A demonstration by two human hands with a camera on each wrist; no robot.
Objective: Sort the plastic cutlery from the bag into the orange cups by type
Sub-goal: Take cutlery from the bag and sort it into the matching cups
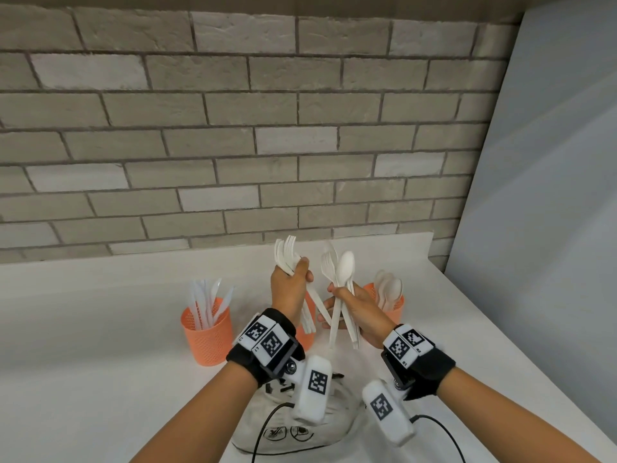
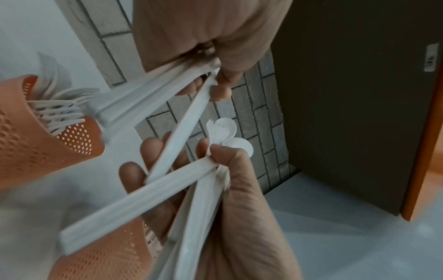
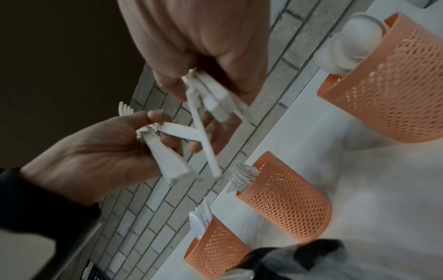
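I see my left hand (image 1: 289,285) raised above the white counter (image 1: 100,379), its fingers curled tight round a bunch of white plastic forks (image 1: 285,253), tines up. My right hand (image 1: 354,312) is beside it, fingers wrapped about a mixed bundle (image 1: 339,272) in which a spoon and a fork show plainly, handles crossing below the fist. Three orange mesh cups stand on the counter by the brick wall (image 1: 233,128): the left cup (image 1: 207,332) holds knives, the middle cup (image 1: 305,335) sits mostly hidden behind my left wrist and, in the right wrist view, holds forks, and the right cup (image 1: 389,304) holds spoons. The pale bag (image 1: 300,426) lies on the counter just under my forearms, with black drawn marks on it that I cannot read. The wrist bands carry square black-and-white coded tags (image 1: 272,342); tiny characters beside them are too small to make out.
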